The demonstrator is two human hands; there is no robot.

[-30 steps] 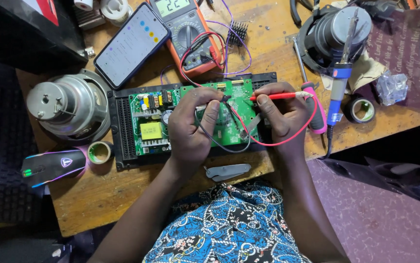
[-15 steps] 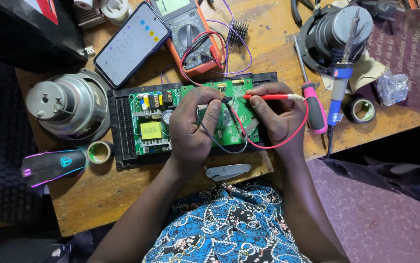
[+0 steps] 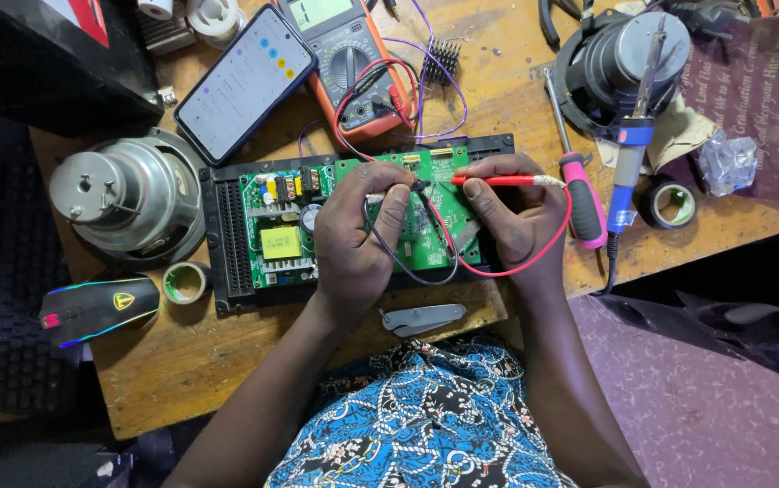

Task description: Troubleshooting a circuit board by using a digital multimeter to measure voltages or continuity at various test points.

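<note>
Left hand [image 3: 358, 239] pinches the black probe [image 3: 398, 192], right hand [image 3: 516, 217] grips the red probe [image 3: 498, 181]; both tips rest on the green circuit board [image 3: 430, 244], which lies in the black chassis [image 3: 227, 235] on the wooden bench [image 3: 181, 361], just below the orange multimeter [image 3: 353, 63].

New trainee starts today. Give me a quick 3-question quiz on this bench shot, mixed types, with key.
1. True or false: the right hand holds the red probe over the green board.
2. What lies nearest the table's front edge, below the board?
A. phone
B. folded knife
C. tape roll
3. Fill in: the probe leads run up to the orange ____.

Key
1. True. The left hand holds the black probe.
2. B, the folded knife.
3. Multimeter.
</note>
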